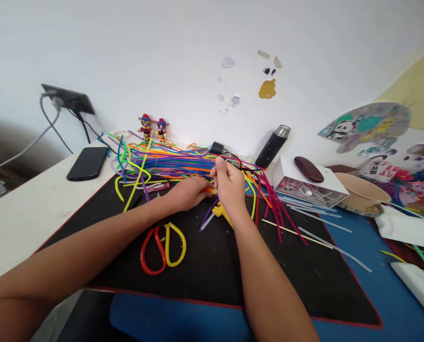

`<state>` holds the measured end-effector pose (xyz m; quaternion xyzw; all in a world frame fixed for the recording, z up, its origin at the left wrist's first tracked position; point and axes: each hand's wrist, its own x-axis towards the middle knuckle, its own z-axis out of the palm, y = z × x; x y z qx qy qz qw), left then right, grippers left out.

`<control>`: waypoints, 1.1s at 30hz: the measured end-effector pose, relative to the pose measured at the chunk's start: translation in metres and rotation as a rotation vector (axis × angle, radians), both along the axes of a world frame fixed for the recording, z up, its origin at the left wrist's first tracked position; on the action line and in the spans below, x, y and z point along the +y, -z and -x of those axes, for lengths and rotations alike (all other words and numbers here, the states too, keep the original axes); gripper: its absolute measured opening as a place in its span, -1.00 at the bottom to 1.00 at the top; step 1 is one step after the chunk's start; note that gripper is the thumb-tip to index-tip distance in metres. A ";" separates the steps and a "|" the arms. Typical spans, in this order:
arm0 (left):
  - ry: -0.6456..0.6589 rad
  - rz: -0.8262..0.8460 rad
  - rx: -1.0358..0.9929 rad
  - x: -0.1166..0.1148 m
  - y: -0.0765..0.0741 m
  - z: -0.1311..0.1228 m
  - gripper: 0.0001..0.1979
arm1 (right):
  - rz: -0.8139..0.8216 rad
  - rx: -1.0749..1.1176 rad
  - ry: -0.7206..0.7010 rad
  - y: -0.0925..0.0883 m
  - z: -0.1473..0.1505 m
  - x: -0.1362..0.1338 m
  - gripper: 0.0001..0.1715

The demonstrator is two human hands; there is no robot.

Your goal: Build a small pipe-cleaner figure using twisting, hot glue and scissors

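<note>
A heap of coloured pipe cleaners (pixel 169 164) lies across the far half of a black mat (pixel 212 266). My left hand (pixel 187 192) rests palm down at the heap's near edge, fingers curled round something orange. My right hand (pixel 229 184) is right beside it, fingers pinched together on a thin strand at the heap's edge. Just below my right hand lies a yellow glue gun (pixel 222 213), partly hidden by the wrist. Red and yellow handled scissors (pixel 164 246) lie on the mat under my left forearm.
A black phone (pixel 88 163) lies at the left by a wall socket (pixel 68 99). Two small figurines (pixel 153 127) stand at the wall. A black flask (pixel 273 146), a white box (pixel 310 184), a dark case (pixel 309 169), a bowl (pixel 362 192) and clear sticks (pixel 319 221) sit at the right.
</note>
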<state>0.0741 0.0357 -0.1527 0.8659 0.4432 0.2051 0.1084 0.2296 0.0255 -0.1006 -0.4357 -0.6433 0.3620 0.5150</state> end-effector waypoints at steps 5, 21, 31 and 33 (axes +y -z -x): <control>0.002 0.017 -0.022 0.000 -0.002 0.002 -0.87 | -0.042 0.016 0.030 0.001 0.001 -0.002 -0.29; 0.015 -0.020 0.042 -0.002 -0.003 0.005 -0.84 | -0.149 -0.172 -0.005 0.001 0.004 -0.006 -0.37; -0.025 0.016 0.038 -0.001 -0.003 0.009 -0.78 | -0.174 -0.236 -0.008 0.000 0.005 -0.008 -0.37; -0.021 0.048 0.001 0.000 -0.003 0.010 -0.75 | -0.124 -0.180 -0.029 0.001 0.004 -0.007 -0.36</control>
